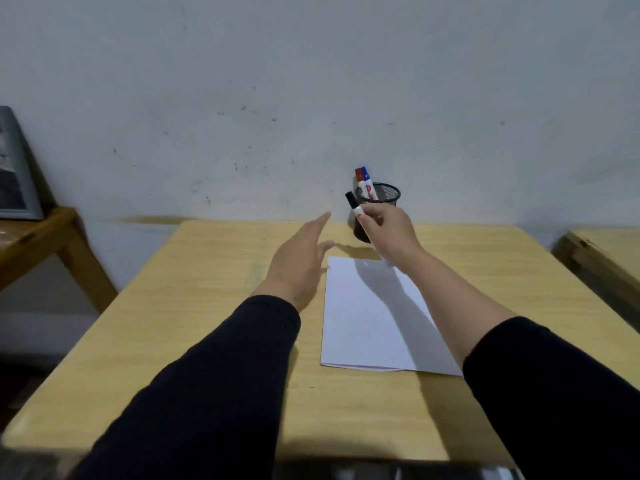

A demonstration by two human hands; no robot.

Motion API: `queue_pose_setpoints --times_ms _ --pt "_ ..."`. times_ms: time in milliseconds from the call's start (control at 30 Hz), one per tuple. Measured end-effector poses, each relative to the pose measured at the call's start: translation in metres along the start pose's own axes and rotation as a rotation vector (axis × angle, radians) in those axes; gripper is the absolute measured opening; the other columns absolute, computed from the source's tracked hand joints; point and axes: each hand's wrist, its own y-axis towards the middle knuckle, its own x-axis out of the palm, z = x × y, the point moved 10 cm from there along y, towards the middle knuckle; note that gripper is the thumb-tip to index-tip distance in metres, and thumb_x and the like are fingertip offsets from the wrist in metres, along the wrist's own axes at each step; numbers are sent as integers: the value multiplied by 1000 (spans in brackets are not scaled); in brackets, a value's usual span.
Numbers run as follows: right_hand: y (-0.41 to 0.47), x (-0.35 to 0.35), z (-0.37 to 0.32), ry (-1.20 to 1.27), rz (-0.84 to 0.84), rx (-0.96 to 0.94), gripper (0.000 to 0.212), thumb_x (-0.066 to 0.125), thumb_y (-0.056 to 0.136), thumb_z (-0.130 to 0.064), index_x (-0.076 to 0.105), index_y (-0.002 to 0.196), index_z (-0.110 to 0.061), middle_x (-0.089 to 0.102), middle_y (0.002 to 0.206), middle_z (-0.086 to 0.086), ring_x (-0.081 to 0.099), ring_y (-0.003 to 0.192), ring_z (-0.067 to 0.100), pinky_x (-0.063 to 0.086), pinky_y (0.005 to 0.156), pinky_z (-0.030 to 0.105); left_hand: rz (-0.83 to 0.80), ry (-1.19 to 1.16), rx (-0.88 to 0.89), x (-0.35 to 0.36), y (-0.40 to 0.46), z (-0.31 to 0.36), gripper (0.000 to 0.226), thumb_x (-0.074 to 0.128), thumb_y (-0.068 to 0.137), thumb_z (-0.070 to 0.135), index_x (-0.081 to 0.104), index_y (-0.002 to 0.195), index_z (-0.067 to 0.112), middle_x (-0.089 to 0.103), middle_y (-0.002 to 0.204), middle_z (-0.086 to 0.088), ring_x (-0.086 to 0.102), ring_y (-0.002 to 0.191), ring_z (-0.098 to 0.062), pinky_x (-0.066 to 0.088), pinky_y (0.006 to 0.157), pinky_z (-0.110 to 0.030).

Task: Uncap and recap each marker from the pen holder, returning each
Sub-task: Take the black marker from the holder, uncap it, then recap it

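Black-capped and white-barrelled, the marker (354,206) sits clamped in your right hand (389,230) just in front of the mesh pen holder (384,195), where the red marker (359,176) and blue marker (365,174) stand. Your left hand (298,258) reaches toward it with fingers (320,220) apart and empty. It looks light, stiff and smooth, so pinch the cap near its base and pull straight.
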Motion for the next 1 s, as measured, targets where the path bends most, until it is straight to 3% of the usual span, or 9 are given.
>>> queue_pose_setpoints --times_ms 133,233,300,433,533,600,667,767,1000 --pt "-3 -5 -6 -63 -67 -53 23 53 96 -19 72 106 -11 72 102 11 64 98 27 47 86 33 156 82 264 -27 31 51 38 52 96 17 53 134 20 59 128 1 58 112 -18 44 91 -27" --pt "1 -8 -1 -72 -95 -48 22 57 93 -15 73 107 -14 70 104 5 63 100 23 49 95 38 138 86 302 -22 45 57 23 59 91 14 68 112 13 65 106 -5 62 96 -25 49 84 -36" --pt "4 -11 4 -62 -88 -29 23 60 92 -16 72 111 -14 70 111 4 62 107 20 47 98 33 121 78 286 -17 51 55 18 59 90 15 70 105 13 65 99 -6 61 91 -25 49 81 -39" --pt "0 -38 0 -130 212 -95 22 64 88 -21 72 108 -14 70 105 2 59 100 18 42 81 24 268 -19 207 -26 55 49 18 55 93 18 72 98 12 67 94 -5 61 88 -21 49 79 -35" --pt "-1 -39 25 114 315 132 16 60 89 -22 72 85 -12 68 78 2 59 71 15 44 69 26 387 -214 84 -32 52 35 18 55 93 17 72 96 13 69 93 -2 60 87 -16 50 80 -31" --pt "0 -10 51 529 188 435 24 61 90 -28 68 80 -8 65 67 5 58 58 17 53 65 30 374 -269 76 -24 51 35 16 56 92 16 72 94 13 68 91 -2 60 84 -16 50 78 -31" --pt "-1 16 56 869 78 615 27 60 92 -31 63 85 -5 65 69 9 62 55 16 57 57 23 332 -283 91 -14 50 37 16 56 92 16 71 92 12 68 89 -2 60 84 -17 49 78 -30" --pt "6 26 61 1007 84 641 26 58 94 -23 60 80 -1 63 71 10 65 45 11 54 45 17 259 -239 48 4 51 31 21 50 96 19 69 94 11 65 91 -4 57 85 -18 45 76 -30" --pt "18 31 72 930 85 529 24 56 95 -21 62 92 1 66 79 11 64 65 16 57 59 16 122 -271 -103 18 59 10 28 44 99 19 69 93 7 59 79 -2 47 67 -12 34 59 -24"
